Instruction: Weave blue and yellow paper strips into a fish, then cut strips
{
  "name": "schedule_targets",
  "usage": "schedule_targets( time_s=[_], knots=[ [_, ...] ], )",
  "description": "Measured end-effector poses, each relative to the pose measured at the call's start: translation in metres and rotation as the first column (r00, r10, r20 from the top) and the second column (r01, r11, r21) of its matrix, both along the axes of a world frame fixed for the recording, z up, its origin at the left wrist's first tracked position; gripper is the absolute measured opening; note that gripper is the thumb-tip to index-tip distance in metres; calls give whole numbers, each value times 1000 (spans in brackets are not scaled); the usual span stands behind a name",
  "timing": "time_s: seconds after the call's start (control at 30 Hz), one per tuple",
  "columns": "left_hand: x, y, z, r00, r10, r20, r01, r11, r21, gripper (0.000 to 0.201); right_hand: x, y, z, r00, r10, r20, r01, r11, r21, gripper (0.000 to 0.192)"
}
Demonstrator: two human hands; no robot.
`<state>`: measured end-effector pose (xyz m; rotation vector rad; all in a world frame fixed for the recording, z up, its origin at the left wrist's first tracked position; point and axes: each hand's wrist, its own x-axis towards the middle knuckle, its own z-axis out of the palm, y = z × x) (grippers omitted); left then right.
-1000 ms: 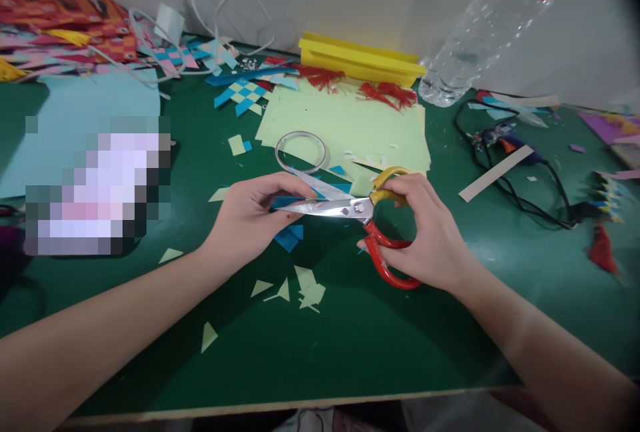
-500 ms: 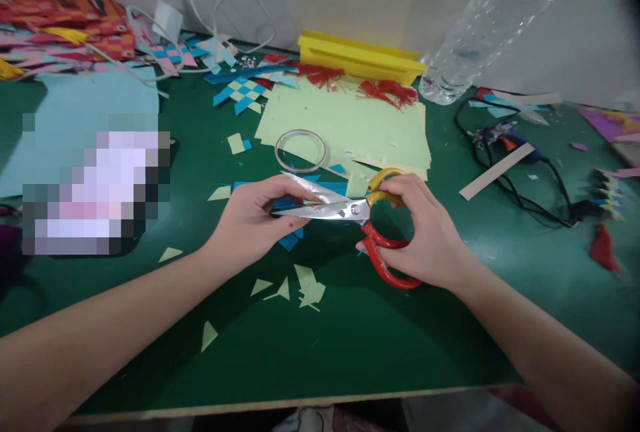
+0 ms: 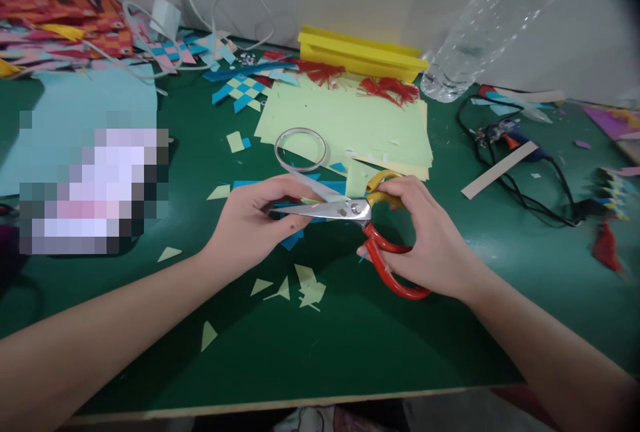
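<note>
My right hand (image 3: 435,242) is wrapped round the scissors (image 3: 345,209), with the fingers in the yellow handle and the thumb in the red one. The blades are spread apart and point left, across my left hand (image 3: 245,219). The fingers of that hand are closed on a blue and pale green paper piece (image 3: 293,240), much of it hidden behind the blades and fingers. Blue and green strip ends stick out around it. Just beyond the blades, a roll of clear tape (image 3: 301,149) lies flat. Pale green paper scraps (image 3: 310,287) are scattered below my hands.
Pale green sheets (image 3: 345,109) lie behind, with red tassels (image 3: 387,91) and a folded yellow paper (image 3: 360,52). A clear bottle (image 3: 480,39) stands back right, near a corded glue gun (image 3: 517,142). Left are a blurred-out phone-like object (image 3: 100,185), light blue paper (image 3: 100,95) and orange folded paper (image 3: 75,5).
The scissors have opened a little wider; the red handle has swung downward and the upper blade shifted up. My left hand has barely moved.
</note>
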<state>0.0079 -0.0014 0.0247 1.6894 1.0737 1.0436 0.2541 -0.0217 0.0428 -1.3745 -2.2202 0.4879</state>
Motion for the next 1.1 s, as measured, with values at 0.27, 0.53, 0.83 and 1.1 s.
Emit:
schedule_targets(
  time_s=[0.27,0.53,0.83,1.1],
  knots=[
    [1,-1,1,997,52,-51,-55,996,-67,8,0,-1,1,1000,-13,-20,12,999,-44,61],
    [1,-2,0,999,12,42,-9,997,-77,10,0,-1,2,999,-17,-27,15,997,-71,64],
    [4,0,2,989,121,-91,-127,990,-62,7,0,-2,3,1000,-7,-2,7,1000,7,63],
    [4,0,-1,986,159,-58,-162,985,-56,10,-3,-6,2,1000,-7,-27,7,1000,-21,60]
  ],
)
